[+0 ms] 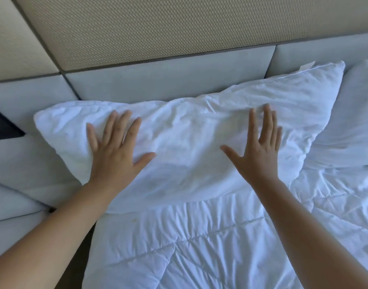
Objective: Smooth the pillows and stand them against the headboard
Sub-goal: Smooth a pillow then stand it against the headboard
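Observation:
A large white pillow leans against the pale padded headboard, its top edge touching the panel, its cover creased. My left hand lies flat on the pillow's left half, fingers spread. My right hand rests flat on the right half, fingers spread and pointing up. A second white pillow lies at the right edge, partly hidden behind the first one's corner.
A white quilted duvet covers the bed below the pillows. Above the headboard runs a beige textured wall panel. Pale padded panels continue at the left, with a dark gap and dark floor beside the mattress.

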Tool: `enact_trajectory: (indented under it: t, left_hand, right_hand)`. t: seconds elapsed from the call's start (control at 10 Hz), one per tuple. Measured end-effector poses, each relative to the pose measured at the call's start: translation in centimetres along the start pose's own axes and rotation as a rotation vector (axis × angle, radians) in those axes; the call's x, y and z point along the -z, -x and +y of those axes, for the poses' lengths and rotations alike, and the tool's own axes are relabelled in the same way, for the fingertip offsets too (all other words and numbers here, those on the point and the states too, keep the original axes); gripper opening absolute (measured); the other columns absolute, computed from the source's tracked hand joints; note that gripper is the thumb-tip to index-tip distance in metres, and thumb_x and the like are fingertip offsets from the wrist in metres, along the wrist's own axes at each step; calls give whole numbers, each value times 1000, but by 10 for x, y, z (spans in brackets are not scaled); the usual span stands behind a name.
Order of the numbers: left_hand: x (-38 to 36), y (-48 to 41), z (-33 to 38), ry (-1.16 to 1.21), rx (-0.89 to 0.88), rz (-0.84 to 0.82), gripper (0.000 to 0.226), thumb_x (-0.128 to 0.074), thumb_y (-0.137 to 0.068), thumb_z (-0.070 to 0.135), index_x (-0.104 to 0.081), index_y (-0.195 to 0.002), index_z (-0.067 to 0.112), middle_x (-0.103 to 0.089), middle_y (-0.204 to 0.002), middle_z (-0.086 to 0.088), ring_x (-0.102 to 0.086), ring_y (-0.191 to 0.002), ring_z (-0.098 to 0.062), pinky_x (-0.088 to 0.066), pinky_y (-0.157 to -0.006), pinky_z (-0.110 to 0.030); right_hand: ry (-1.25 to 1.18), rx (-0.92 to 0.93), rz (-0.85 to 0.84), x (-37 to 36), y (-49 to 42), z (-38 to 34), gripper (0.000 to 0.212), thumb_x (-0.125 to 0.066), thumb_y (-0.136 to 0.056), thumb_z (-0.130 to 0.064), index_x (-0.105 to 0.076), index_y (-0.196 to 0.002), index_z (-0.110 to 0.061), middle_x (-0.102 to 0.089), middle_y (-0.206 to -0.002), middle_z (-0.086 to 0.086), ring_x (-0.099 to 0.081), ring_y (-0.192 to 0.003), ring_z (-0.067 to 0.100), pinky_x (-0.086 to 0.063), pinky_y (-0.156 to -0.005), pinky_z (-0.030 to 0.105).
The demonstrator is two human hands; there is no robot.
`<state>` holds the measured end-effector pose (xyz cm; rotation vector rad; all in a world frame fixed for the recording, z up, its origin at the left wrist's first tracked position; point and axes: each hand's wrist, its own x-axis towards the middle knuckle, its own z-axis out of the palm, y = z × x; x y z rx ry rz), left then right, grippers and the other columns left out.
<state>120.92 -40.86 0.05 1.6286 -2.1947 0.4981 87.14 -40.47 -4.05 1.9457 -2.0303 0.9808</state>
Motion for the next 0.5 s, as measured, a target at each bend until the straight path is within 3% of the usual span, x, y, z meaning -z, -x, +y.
enact_trajectory:
  t: [0.1, 0.2, 0.4, 0.5]
  left_hand:
    - [-6, 5, -28, -55, 92, -62, 86, -30, -84, 81, -22, -155, 33, -6, -166, 6, 0, -154, -20, 3, -113, -68]
    - [-11, -1, -37, -28, 95, -101, 90, -31, -81, 83, -17, -156, 35, 0, -167, 6, 2, -154, -20, 0, -112, -70]
    - [0, -4, -41, 40, 57, -161, 94, -34, -81, 83, -13, -158, 32, 5, -167, 3, 5, -154, -22, 0, -114, -69]
    - [25, 5, -44, 108, -5, -223, 92, -36, -82, 80, -25, -155, 25, -6, -167, -2, -1, -154, -24, -6, -115, -67]
  right_hand:
    - [97, -4, -116, -7, -22, -12, 115, -46, -75, -85, 7, -159, -27, 11, -167, 10, 9, -155, 31, -8, -119, 64]
    - [143, -36, -194, -13, -36, -15, 119, -48, -73, -85, 12, -158, -27, 13, -167, 9, 9, -154, 32, -10, -116, 67]
    - [182, -120, -288, 5, -35, -37, 119, -56, -76, -78, 14, -158, -27, 17, -166, 5, 9, -154, 31, -11, -117, 64]
    - [227, -149, -376, 33, -15, -61, 112, -58, -83, -69, 12, -159, -24, 15, -167, 6, 5, -155, 31, -15, -119, 60]
